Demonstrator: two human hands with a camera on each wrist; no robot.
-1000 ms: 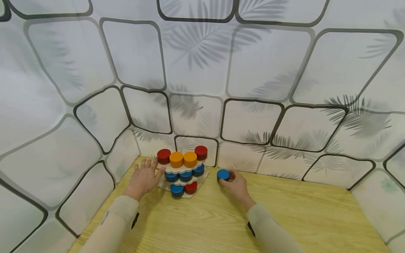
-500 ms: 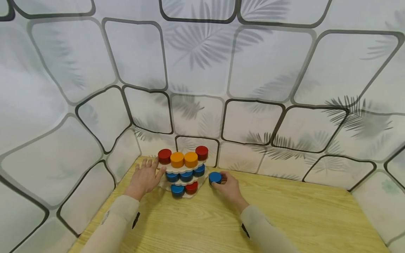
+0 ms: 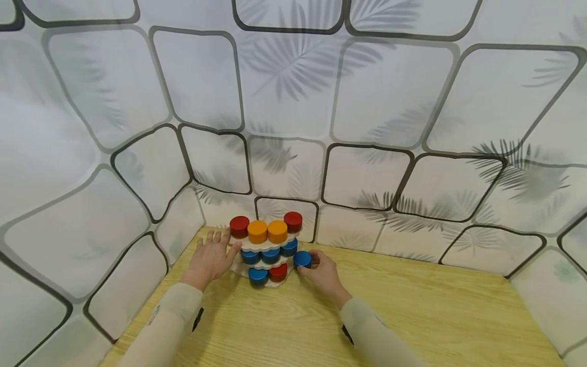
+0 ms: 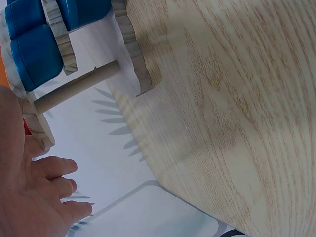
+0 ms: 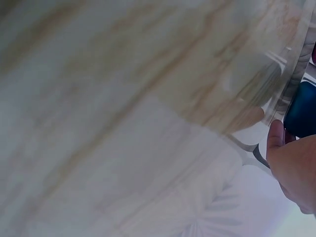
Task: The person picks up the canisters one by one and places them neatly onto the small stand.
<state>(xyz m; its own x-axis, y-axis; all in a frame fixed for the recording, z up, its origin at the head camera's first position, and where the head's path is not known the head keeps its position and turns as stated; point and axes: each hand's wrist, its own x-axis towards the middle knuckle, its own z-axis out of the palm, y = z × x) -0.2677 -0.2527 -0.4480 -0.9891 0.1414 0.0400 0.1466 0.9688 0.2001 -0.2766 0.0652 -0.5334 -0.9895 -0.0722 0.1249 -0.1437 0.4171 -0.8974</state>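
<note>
A pale wooden stand with scalloped-edged tiers (image 3: 261,246) stands near the back-left corner. Its top tier carries two orange round blocks (image 3: 267,232) between two red ones (image 3: 239,226). Blue round blocks (image 3: 270,254) fill the middle tier; a blue and a red one sit on the lowest. My right hand (image 3: 323,275) pinches another blue round block (image 3: 302,259) between thumb and fingers at the lowest tier's right end. My left hand (image 3: 211,260) lies spread at the top tier's left end, holding nothing. In the left wrist view a dowel (image 4: 79,86) joins two tiers.
The wood-grain table (image 3: 412,306) extends to the right and front. A patterned wall (image 3: 362,176) rises close behind the stand, and another wall section (image 3: 133,255) runs along the left edge.
My right hand has moved left with the blue block, from bare table to the stand's right side. My left hand stays at the stand's left side.
</note>
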